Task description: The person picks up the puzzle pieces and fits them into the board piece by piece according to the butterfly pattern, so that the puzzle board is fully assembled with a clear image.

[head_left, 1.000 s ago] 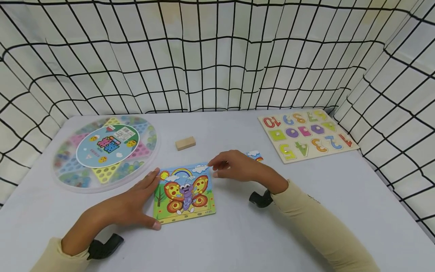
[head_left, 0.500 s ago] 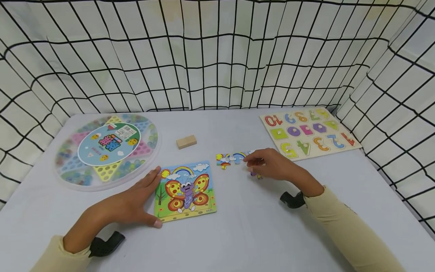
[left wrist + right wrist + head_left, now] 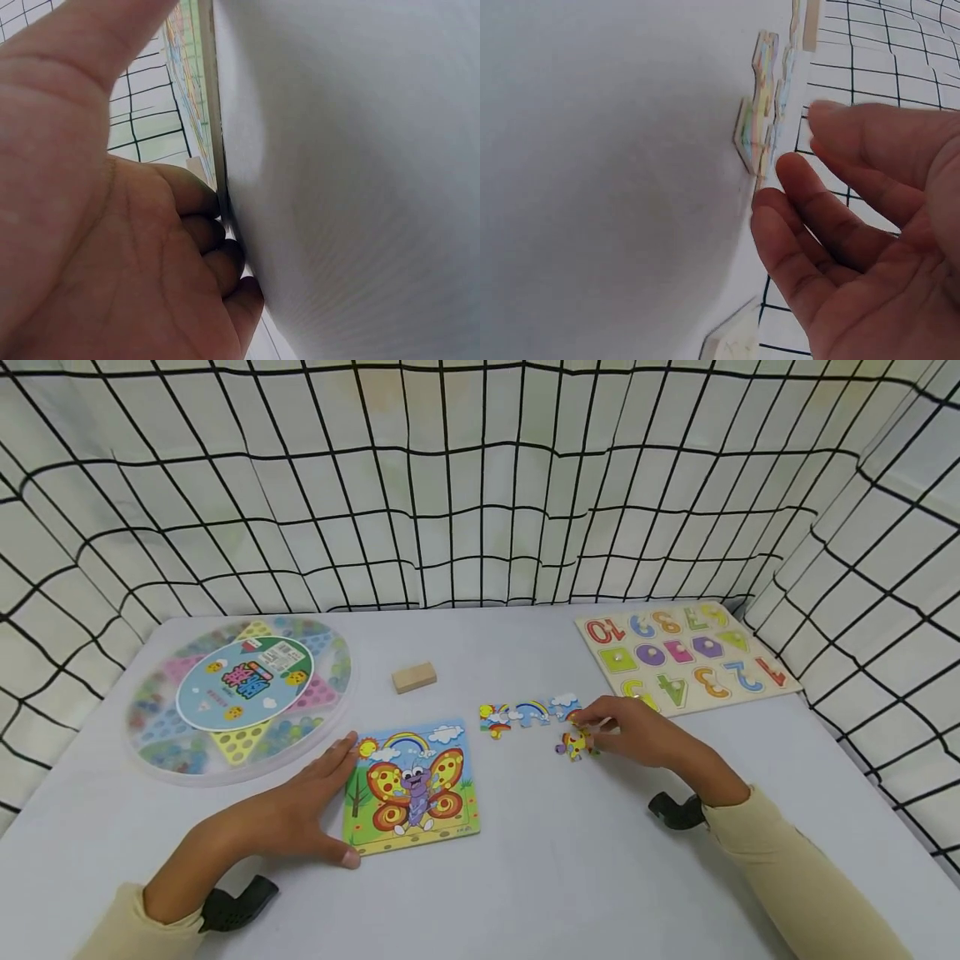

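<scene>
A square butterfly jigsaw board (image 3: 412, 789) lies flat left of centre. My left hand (image 3: 288, 810) rests along its left side, fingers spread, thumb by the near corner and fingertips by the far one. To the right, a row holds a sun piece (image 3: 494, 717), a rainbow piece (image 3: 532, 712) and a cloud piece (image 3: 565, 704). Just below the cloud piece lies a yellow-spotted wing piece (image 3: 575, 744). My right hand (image 3: 645, 732) reaches its fingertips to these pieces and partly covers them. In the right wrist view its thumb and fingers (image 3: 776, 232) are parted, with nothing seen between them.
A small wooden block (image 3: 414, 677) lies behind the board. At left sits a round clear-lidded board game (image 3: 243, 681). A wooden number puzzle (image 3: 686, 656) lies at back right. Black netting (image 3: 480, 514) stands around the back and sides of the white table (image 3: 525, 893).
My right hand has moved right, from the butterfly board's far right corner to the loose pieces, which now show more fully. The left hand has stayed on the board's left side.
</scene>
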Demonstrator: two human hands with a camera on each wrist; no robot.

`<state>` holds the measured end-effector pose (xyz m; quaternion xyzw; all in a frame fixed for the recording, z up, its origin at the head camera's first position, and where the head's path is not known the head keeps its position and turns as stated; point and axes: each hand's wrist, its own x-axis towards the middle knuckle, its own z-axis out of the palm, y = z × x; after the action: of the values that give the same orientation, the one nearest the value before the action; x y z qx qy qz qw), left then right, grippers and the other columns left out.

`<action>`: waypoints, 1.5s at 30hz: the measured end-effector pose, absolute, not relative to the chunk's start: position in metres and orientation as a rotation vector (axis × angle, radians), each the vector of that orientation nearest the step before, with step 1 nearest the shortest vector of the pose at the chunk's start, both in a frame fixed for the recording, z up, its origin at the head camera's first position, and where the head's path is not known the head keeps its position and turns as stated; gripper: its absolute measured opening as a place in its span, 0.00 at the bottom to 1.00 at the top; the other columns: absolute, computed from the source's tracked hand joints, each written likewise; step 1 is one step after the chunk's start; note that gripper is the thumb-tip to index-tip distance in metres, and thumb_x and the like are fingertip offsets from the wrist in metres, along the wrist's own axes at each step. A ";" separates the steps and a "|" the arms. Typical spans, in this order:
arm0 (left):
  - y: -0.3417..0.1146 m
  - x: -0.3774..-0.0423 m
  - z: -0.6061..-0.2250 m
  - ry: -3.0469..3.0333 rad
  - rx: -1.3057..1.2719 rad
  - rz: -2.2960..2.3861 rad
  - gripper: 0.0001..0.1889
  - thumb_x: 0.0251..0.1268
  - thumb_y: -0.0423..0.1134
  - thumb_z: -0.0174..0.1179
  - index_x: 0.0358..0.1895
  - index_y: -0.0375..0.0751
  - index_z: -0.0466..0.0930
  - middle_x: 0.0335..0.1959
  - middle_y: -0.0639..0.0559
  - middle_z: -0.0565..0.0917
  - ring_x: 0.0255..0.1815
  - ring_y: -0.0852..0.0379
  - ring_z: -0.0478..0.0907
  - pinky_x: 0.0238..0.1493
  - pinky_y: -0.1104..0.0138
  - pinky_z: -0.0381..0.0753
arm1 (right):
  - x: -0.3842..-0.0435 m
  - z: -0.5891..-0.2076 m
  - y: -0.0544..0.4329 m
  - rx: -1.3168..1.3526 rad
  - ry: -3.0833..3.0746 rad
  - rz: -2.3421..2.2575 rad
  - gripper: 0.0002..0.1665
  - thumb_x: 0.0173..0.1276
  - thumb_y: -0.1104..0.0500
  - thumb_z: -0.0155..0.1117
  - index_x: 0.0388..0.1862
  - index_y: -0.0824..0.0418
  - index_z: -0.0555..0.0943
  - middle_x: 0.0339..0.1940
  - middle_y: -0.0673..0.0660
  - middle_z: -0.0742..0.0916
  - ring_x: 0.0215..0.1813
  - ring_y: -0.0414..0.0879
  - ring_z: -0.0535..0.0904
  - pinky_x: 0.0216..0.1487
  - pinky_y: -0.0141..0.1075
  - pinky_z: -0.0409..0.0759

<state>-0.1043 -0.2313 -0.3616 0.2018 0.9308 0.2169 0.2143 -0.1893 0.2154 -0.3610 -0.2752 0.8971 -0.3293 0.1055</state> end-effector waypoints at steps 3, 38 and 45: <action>-0.230 -0.103 -0.361 2.577 0.553 0.599 0.71 0.36 0.71 0.71 0.77 0.31 0.41 0.79 0.41 0.34 0.77 0.36 0.34 0.69 0.39 0.48 | -0.188 -0.364 0.217 -0.844 2.613 -0.969 0.20 0.63 0.72 0.65 0.55 0.69 0.80 0.50 0.58 0.85 0.51 0.52 0.80 0.55 0.46 0.78; -0.229 -0.103 -0.360 2.576 0.543 0.570 0.71 0.37 0.71 0.70 0.77 0.32 0.40 0.79 0.42 0.34 0.77 0.36 0.34 0.69 0.40 0.48 | -0.188 -0.362 0.201 -0.856 2.620 -0.885 0.16 0.65 0.73 0.61 0.49 0.63 0.84 0.39 0.48 0.86 0.40 0.44 0.78 0.43 0.36 0.80; -0.230 -0.104 -0.362 2.580 0.551 0.566 0.71 0.37 0.72 0.69 0.77 0.33 0.40 0.79 0.42 0.34 0.77 0.37 0.33 0.70 0.40 0.48 | -0.190 -0.360 0.195 -0.897 2.582 -0.912 0.17 0.64 0.73 0.62 0.49 0.61 0.85 0.39 0.48 0.85 0.40 0.44 0.76 0.41 0.35 0.79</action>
<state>-0.1036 -0.2304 -0.3622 0.1991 0.9328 0.2046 0.2199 -0.1898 0.1954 -0.3597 -0.3085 0.8885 -0.3140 0.1297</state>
